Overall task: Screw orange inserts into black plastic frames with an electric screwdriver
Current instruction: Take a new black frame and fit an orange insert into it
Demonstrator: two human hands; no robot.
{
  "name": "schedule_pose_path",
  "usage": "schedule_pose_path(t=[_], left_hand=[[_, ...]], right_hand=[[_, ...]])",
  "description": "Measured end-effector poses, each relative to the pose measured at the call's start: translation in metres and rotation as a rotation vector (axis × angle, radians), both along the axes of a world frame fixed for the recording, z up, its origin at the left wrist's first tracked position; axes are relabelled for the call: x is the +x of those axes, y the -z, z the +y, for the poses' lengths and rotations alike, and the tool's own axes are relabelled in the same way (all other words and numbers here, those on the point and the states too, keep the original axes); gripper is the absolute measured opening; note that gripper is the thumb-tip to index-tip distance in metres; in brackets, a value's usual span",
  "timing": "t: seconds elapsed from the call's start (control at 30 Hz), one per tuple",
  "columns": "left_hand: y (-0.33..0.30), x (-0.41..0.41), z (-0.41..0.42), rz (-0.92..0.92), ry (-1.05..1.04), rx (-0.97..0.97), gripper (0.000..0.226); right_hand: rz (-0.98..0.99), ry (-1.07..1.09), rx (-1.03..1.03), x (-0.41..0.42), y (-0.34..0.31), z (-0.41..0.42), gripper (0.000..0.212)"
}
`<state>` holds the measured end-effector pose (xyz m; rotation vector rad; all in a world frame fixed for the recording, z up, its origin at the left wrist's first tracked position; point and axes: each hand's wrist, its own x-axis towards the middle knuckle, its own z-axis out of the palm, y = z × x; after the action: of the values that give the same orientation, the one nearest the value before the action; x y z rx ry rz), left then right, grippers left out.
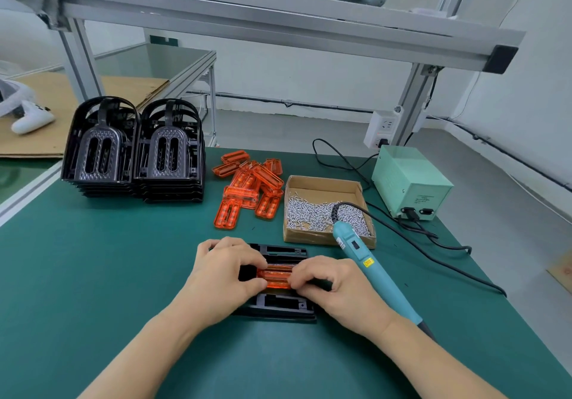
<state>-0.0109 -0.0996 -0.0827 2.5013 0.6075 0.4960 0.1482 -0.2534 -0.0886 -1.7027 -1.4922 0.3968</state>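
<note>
I saw orange translucent inserts (251,185) heaped on the dark green mat (93,274), glossy black frames (136,151) (diamond-textured centres), a teal screwdriver (368,262) with a yellow label, silver screws (315,216), and a mint-green box (411,182).

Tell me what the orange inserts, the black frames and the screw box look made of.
Orange inserts: translucent glossy plastic, light glows through. Black frames: opaque moulded plastic, slight sheen, textured centres. Screw box: brown corrugated cardboard, matt, by its look.

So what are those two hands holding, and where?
Both hands, left and right, pinch the orange insert by its two ends, seating it in the black frame.
</note>
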Motion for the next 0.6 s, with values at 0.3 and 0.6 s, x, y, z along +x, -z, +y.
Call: schedule_pose_path(t=[0.3, 0.6], left_hand=[[0.001, 0.004, -0.004, 0.015, 0.034, 0.009, 0.019], [0.001, -0.002, -0.013, -0.019, 0.13, 0.096, 0.063]], right_hand=[[0.053, 0.035, -0.154, -0.002, -0.009, 0.003, 0.025], [0.007, 0.401, 0.071, 0.015, -0.037, -0.02, 0.034]])
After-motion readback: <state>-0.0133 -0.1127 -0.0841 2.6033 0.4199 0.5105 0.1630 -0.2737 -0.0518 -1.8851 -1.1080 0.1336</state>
